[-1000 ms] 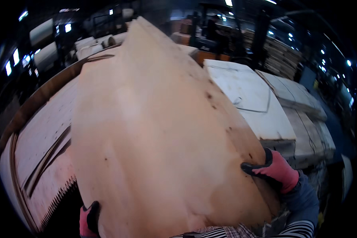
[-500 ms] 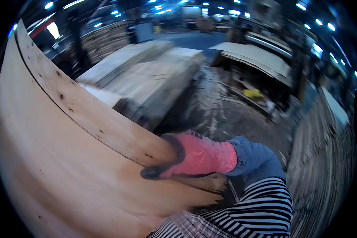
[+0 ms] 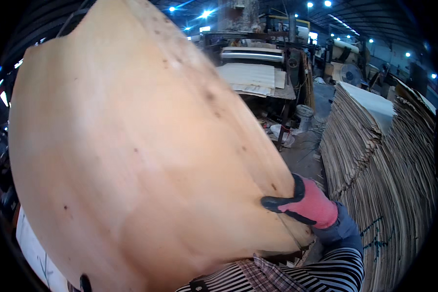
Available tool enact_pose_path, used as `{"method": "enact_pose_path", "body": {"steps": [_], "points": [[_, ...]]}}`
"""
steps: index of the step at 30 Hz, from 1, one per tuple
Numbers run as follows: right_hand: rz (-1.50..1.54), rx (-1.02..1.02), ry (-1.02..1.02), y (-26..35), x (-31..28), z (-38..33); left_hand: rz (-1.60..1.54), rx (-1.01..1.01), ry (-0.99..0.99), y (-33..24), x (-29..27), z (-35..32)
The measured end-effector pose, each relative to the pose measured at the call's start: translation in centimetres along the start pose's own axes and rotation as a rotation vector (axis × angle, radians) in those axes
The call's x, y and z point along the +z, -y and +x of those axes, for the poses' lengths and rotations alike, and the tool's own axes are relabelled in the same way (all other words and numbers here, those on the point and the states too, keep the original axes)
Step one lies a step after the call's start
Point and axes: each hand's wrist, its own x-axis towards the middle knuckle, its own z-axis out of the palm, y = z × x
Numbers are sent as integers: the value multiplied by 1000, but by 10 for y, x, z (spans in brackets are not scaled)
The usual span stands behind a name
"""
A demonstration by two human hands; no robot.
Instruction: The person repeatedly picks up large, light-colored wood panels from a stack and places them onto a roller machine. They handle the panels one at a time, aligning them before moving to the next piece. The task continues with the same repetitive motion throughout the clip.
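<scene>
A large, thin, pale wood veneer sheet (image 3: 131,155) is held up in front of me and fills the left and middle of the view, bowed outward. My right hand (image 3: 301,204), in a pink glove with black fingers, grips the sheet's right edge low down. Of my left hand (image 3: 85,283) only a black glove fingertip shows, curled over the sheet's bottom edge at the lower left; the rest is hidden behind the sheet. My striped sleeve and plaid front show at the bottom.
A tall stack of veneer sheets (image 3: 384,160) stands close on my right. Behind the sheet is a work table with flat sheets (image 3: 250,75), a grey bucket (image 3: 304,112) on the littered floor, and a fan (image 3: 349,74) further back.
I have turned with the sheet: the low stacks seen earlier are gone and the tall veneer stack is now at my right. The sheet stands more upright. Both hands keep their hold.
</scene>
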Motion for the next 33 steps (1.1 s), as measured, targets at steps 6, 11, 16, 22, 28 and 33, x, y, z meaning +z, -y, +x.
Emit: {"method": "enact_pose_path", "body": {"steps": [6,11,16,22,28,33], "points": [[-44,98,-323,-36,-22,120,-565,6,93,-76,169,260],[1,210,-525,-63,-53,233,-704,-22,239,-159,289,423],[124,214,-721,-133,-99,366,-787,31,520,-274,446,564],[106,325,-824,-199,-175,543,-682,49,760,-395,612,719],[171,324,-841,-299,-250,743,-680,83,894,-473,804,886],[27,524,-819,-469,-333,874,-540,263,1170,-507,1050,1055]]}}
